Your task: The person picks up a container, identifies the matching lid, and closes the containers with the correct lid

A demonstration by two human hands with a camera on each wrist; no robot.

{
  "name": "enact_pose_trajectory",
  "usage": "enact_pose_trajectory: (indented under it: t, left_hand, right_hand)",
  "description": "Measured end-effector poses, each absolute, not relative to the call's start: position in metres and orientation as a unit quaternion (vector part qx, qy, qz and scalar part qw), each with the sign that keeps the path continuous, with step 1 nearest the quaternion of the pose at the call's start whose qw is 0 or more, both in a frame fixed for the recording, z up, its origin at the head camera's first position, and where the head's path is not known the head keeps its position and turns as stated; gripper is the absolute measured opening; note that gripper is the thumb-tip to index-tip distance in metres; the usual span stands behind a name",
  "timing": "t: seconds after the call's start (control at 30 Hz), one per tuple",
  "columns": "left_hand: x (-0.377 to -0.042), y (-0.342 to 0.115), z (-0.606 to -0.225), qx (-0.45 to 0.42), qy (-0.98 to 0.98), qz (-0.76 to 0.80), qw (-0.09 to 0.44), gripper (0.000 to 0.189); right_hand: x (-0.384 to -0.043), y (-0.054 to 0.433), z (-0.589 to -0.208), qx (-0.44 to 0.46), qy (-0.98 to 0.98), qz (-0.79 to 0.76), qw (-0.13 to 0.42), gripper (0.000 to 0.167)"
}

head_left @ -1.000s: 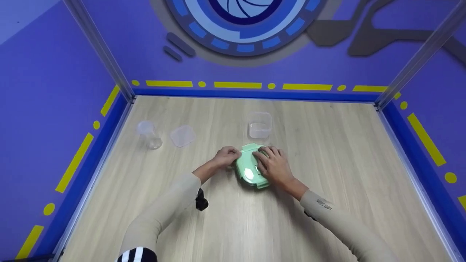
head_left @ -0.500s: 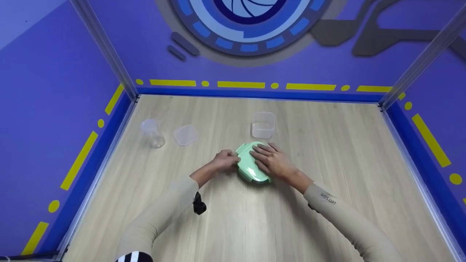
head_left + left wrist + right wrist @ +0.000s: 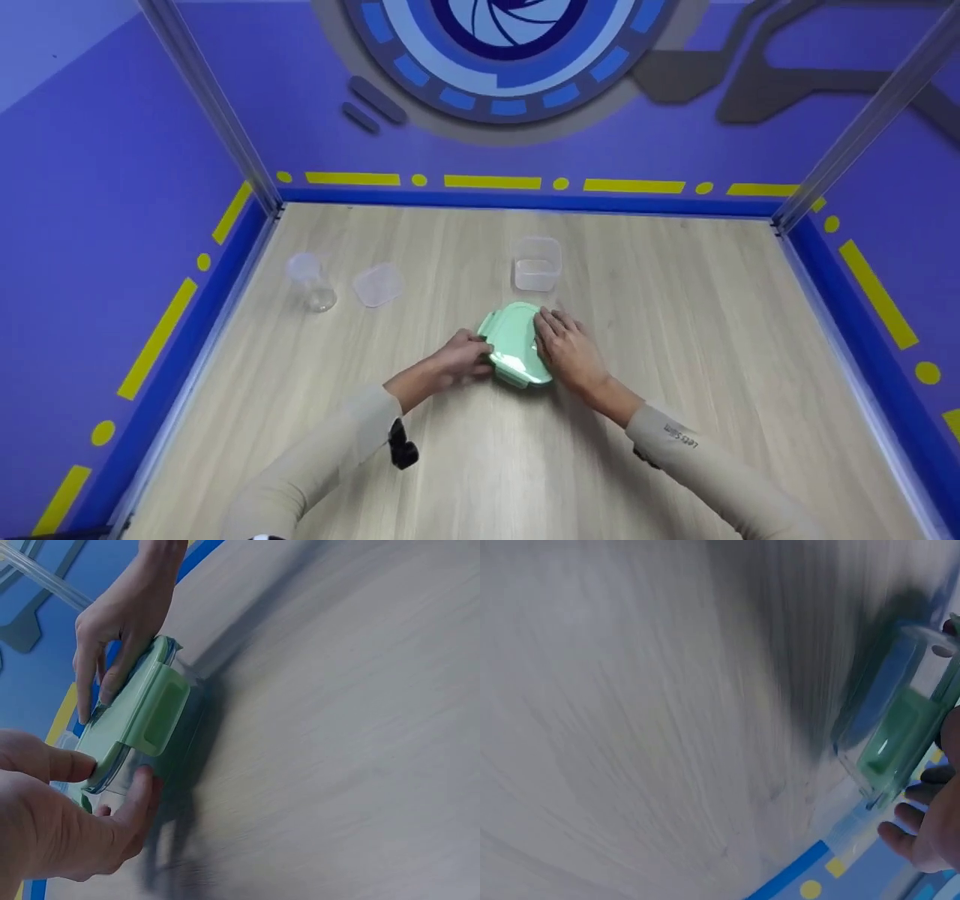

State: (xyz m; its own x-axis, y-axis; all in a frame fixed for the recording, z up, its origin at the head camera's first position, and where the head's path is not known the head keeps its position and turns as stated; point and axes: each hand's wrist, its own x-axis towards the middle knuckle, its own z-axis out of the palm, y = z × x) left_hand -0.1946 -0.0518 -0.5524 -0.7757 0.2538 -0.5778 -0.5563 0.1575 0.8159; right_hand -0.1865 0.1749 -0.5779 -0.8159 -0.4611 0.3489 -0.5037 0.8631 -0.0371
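Note:
A glass food container with a mint-green clip lid point(image 3: 516, 341) sits mid-table in the head view, the lid on top. My left hand point(image 3: 461, 358) pinches its left edge; in the left wrist view the thumb lies on the lid's rim and the fingers are against the glass wall below. Across the right part of the lid rests my right hand point(image 3: 571, 351), fingers mostly straight. One green side clip point(image 3: 160, 710) hangs down along the glass in the left wrist view. In the right wrist view, another green clip point(image 3: 900, 739) lies against the wall, and my right hand point(image 3: 930, 821) is partly cropped.
Just behind the container stands a clear square plastic tub point(image 3: 537, 264). A flat translucent lid point(image 3: 378, 285) lies to the left, and a clear bottle-like item point(image 3: 313, 283) is beyond it. Blue-purple panels point(image 3: 480, 142) wall the wooden table point(image 3: 675, 315) at the back and sides.
The food container has turned counterclockwise on the table. My left hand has shifted slightly toward me along its edge; my right hand has slid toward the right side of the lid.

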Motion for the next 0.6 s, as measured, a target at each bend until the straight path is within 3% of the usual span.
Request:
enact_pose_trajectory:
  t: [0.13, 0.23, 0.4, 0.6]
  left_hand:
    - [-0.195, -0.053, -0.554, -0.104, 0.697, 0.638, 0.312, 0.072]
    - [-0.197, -0.055, -0.553, -0.086, 0.724, 0.613, 0.305, 0.080]
    - [-0.205, -0.055, -0.549, -0.059, 0.761, 0.578, 0.289, 0.070]
    - [-0.215, -0.050, -0.539, -0.093, 0.825, 0.490, 0.264, 0.033]
  right_hand:
    - [-0.178, 0.170, -0.580, 0.207, -0.964, 0.146, 0.085, 0.049]
    - [-0.176, 0.166, -0.583, 0.186, -0.960, 0.205, 0.043, 0.054]
    - [-0.180, 0.162, -0.590, 0.181, -0.951, 0.245, 0.060, 0.053]
    - [-0.194, 0.166, -0.598, 0.213, -0.949, 0.220, 0.074, 0.053]
